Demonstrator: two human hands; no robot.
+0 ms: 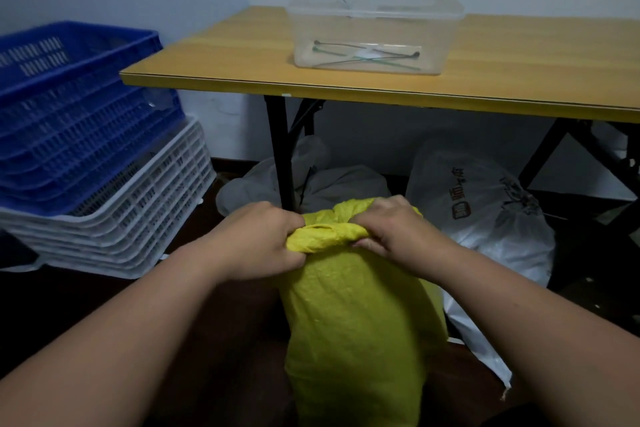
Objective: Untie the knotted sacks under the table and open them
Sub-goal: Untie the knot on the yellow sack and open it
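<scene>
A person's left hand (268, 239) and right hand (398, 229) are both clamped on the bunched neck of a yellow sack (356, 315), which stands upright on the dark floor (104, 315) in front of the tabletop (381, 87). The woven cloth looks thin and soft, creasing wherever it is gripped, while the full, rounded body suggests real weight, so it is likely easier to work at the gathered top than to lift. The best hold appears to be the twisted neck between the two hands. Behind the yellow sack, under the tabletop, two white sacks (485, 218) wait with their tops drawn together, one bearing printed marks. Left of the tabletop rise stacked blue and white crates (86, 149). On the tabletop sits a clear plastic tub (374, 35) holding thin ties.
</scene>
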